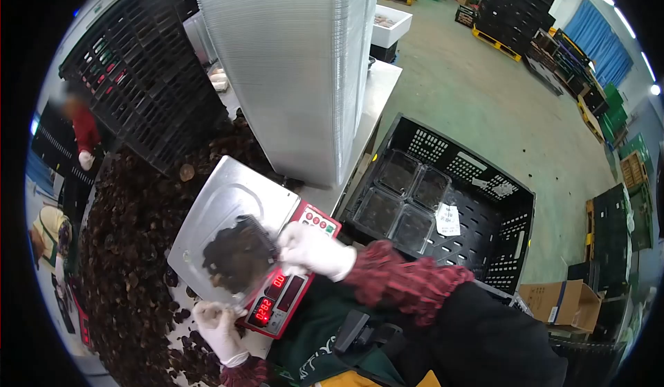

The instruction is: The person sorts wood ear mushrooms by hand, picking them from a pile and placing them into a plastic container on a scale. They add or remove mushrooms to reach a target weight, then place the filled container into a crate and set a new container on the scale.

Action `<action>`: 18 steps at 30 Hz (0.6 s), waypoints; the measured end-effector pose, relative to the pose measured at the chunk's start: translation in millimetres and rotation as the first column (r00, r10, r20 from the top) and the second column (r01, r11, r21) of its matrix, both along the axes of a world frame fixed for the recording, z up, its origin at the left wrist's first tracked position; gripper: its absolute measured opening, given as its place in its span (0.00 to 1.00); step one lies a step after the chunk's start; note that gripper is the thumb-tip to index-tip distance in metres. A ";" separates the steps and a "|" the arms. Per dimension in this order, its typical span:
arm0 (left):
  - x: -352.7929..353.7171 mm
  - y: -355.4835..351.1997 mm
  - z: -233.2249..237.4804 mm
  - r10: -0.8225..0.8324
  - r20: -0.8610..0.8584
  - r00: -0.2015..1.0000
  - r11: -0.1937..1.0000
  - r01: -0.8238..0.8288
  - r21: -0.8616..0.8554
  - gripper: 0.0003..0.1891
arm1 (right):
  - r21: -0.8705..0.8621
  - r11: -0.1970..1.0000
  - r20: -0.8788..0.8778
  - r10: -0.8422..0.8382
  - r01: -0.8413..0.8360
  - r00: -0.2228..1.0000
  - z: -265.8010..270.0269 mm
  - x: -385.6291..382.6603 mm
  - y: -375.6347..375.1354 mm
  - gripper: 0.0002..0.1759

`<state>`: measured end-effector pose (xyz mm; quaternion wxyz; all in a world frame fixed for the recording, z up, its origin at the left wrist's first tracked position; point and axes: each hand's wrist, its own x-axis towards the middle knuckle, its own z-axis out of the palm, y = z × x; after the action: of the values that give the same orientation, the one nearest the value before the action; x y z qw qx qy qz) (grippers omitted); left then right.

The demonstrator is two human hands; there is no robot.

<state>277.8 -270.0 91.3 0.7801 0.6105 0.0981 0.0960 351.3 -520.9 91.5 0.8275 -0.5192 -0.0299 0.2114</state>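
Note:
A scale point(238, 190) with a silver pan and a red-edged panel of lit red digits is in front of me. On its pan rests a clear plastic tray point(234, 289) filled with dark brown, mushroom-like pieces point(238, 252). My right hand point(315, 249), in a white glove, is closed at the tray's right edge, above the panel. At the tray's near left corner, the white-gloved fingers of my left hand point(220, 328) pinch the rim. Part of the tray's right side is hidden behind my right hand.
Loose dark brown pieces point(131, 242) are heaped left of the scale. Tall stacks of clear trays point(290, 76) and black crates point(145, 69) stand behind. At right, a black crate point(498, 249) holds several filled trays point(384, 210). Other people point(84, 127) are at far left.

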 end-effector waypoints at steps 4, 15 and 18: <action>-1.7 -16.6 -5.1 -0.378 0.078 0.922 0.926 0.377 0.037 0.15 | -0.276 0.949 -0.077 -0.179 0.151 0.981 45.1 -23.1 -126.2 0.09; -36.4 60.5 -21.3 -0.103 0.032 0.994 0.987 0.098 0.123 0.12 | -0.101 0.312 -0.153 -0.943 0.945 0.295 -281.8 -203.1 -493.5 0.07; -36.2 62.9 -18.9 -0.013 -0.072 0.997 0.989 0.023 0.149 0.05 | -0.843 -0.477 0.411 -0.277 0.247 0.869 -251.8 -175.0 -396.1 0.11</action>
<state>241.7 -207.1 72.4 0.7290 0.6711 0.1126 0.0744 176.4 -917.0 -160.3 0.0514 -0.9500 0.2987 -0.0745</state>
